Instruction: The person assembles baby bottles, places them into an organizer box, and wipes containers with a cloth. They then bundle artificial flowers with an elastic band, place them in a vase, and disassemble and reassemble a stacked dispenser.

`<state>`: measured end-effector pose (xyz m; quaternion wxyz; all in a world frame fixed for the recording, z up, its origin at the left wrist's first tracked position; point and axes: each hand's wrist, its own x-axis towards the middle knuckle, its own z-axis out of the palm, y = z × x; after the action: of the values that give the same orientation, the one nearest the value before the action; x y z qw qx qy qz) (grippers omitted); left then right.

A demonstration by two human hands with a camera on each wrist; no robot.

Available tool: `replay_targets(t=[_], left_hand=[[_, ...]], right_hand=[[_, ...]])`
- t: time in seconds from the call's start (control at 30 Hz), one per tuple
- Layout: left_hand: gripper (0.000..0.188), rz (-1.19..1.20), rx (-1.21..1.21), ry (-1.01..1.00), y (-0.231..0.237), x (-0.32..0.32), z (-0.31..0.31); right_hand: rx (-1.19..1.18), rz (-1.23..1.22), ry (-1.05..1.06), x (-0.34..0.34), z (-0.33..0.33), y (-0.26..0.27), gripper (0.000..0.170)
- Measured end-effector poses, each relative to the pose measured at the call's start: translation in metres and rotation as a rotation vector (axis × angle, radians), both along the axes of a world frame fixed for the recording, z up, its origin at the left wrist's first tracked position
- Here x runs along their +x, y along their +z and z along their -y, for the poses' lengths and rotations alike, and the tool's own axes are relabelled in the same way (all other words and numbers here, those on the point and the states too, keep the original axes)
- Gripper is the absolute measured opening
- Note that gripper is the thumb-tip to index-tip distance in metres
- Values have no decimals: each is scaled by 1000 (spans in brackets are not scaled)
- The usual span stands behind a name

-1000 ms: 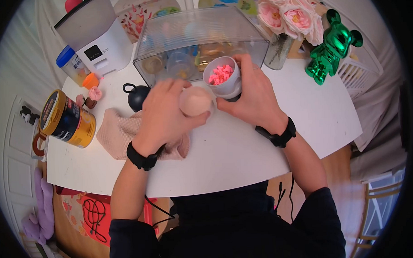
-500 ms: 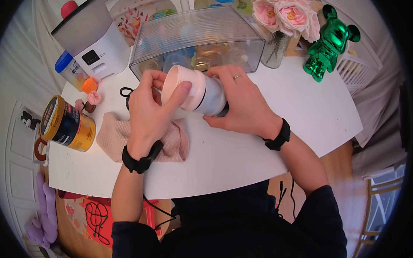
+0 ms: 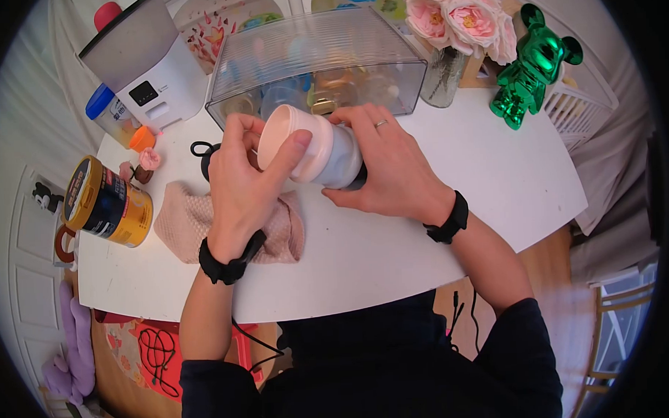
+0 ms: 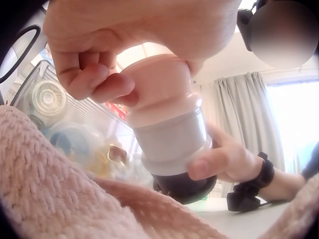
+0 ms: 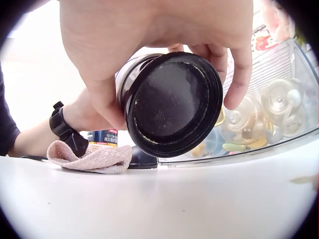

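Both hands hold a stacked container, tilted with its open pink end to the left. My left hand grips the pink cup, thumb over its side and fingers round the far side. Below the pink cup sits a whitish cup, and under that a black base. My right hand grips the whitish cup and base from the right, thumb low on the side. The pink cup's rim meets the whitish cup. The contents of the whitish cup are hidden.
A pink knitted cloth lies under the left wrist. Behind the left hand is a black looped object, partly hidden. A clear storage box stands behind, a yellow-and-black tub left, a flower vase and green bear figure right.
A second ago the pink cup was apart from the whitish cup, which showed pink pieces inside. The left hand brought them together, and the stack now tilts left; the gap between them has narrowed.
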<state>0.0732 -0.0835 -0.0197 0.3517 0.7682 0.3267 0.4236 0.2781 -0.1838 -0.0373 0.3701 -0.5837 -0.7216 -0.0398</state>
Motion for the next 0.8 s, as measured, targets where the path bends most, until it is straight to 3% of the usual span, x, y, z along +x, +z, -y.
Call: replay_targets(t=[0.57, 0.8], left_hand=[[52, 13, -45, 127, 2, 0, 3], [52, 58, -68, 69, 3, 1, 5]], right_hand=[[33, -14, -16, -2, 0, -2, 80], [42, 8, -34, -3, 0, -2, 81]])
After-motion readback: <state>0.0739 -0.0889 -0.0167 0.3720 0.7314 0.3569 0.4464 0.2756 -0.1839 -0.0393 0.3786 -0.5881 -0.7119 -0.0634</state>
